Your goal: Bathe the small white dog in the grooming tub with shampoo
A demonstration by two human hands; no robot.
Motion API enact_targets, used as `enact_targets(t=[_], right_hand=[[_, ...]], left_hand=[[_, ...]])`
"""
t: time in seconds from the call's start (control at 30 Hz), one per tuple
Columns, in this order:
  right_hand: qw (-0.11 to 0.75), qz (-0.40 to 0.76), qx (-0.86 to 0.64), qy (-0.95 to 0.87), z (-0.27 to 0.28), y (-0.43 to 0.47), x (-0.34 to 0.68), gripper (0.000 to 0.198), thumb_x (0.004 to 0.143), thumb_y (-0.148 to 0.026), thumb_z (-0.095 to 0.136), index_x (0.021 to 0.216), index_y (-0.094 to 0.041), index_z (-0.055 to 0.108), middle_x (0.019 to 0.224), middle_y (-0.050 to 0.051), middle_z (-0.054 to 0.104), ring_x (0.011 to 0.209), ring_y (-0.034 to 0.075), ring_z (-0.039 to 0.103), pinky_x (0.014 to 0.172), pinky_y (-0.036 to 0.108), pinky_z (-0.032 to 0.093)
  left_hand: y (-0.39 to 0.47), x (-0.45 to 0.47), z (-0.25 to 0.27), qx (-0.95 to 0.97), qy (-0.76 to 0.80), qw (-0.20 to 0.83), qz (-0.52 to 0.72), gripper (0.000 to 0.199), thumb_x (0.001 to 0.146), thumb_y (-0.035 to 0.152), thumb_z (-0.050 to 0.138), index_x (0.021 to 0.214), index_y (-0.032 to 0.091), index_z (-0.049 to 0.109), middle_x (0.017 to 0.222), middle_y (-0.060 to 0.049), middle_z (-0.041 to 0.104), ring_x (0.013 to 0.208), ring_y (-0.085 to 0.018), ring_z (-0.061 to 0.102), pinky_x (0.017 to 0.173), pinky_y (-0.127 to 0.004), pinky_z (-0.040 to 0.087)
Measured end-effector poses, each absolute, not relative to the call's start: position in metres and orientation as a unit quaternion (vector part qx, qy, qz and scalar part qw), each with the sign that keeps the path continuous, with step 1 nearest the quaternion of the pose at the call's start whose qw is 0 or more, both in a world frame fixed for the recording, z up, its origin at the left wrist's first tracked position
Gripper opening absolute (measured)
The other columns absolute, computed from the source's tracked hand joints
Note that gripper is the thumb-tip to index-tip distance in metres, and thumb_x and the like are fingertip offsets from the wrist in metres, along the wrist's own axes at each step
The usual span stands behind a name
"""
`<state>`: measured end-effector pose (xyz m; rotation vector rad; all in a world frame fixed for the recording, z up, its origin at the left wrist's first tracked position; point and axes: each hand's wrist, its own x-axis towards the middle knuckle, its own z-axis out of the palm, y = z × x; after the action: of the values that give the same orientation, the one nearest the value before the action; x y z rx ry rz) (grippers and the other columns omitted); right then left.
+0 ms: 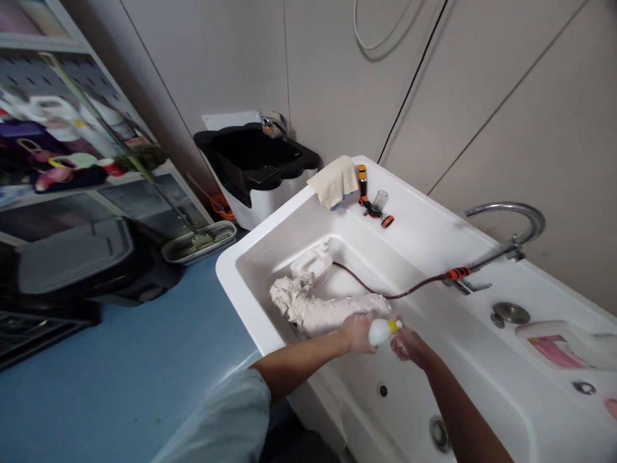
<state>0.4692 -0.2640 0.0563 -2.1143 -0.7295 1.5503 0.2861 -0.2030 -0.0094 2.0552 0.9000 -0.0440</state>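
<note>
Inside the white tub (pixel 424 218), an animal (pixel 332 314) looks lathered but unrinsed, left hand (pixel 357 332) fingers clamped on a bottle (pixel 380 332), right hand (pixel 411 344) at its cap (pixel 393 326), grip unclear.

Left hand (pixel 357 332): fingers partly hidden behind bottle (pixel 379 333). Shelf (pixel 38 42) cut off by left edge; its contents blurred, labels illegible. Pink object (pixel 611 406) cut off at right edge, unidentifiable.
</note>
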Motion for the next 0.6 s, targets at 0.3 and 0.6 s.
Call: enact_targets(t=[0.3, 0.6], right_hand=[[0.245, 0.383, -0.677, -0.579, 0.06, -0.214, 0.422, 0.017, 0.078, -0.044, 0.071, 0.077, -0.03, 0.063, 0.075, 0.004, 0.068, 0.075, 0.026, 0.064, 0.073, 0.036, 0.05], [0.128, 0.506, -0.572, -0.632, 0.057, -0.14, 0.421, 0.019, 0.074, -0.032, 0.073, 0.067, -0.026, 0.057, 0.066, -0.003, 0.057, 0.064, 0.017, 0.051, 0.066, 0.03, 0.04]], left_hand=[[-0.138, 0.212, 0.013, 0.701, 0.273, 0.651, -0.101, 0.067, 0.069, 0.037, 0.09, 0.132, 0.023, 0.076, 0.125, -0.009, 0.084, 0.123, -0.041, 0.078, 0.104, -0.045, 0.063], [-0.093, 0.147, -0.002, 0.691, 0.316, 0.64, -0.111, 0.075, 0.062, 0.041, 0.097, 0.134, 0.026, 0.08, 0.127, -0.006, 0.085, 0.121, -0.038, 0.079, 0.108, -0.045, 0.062]])
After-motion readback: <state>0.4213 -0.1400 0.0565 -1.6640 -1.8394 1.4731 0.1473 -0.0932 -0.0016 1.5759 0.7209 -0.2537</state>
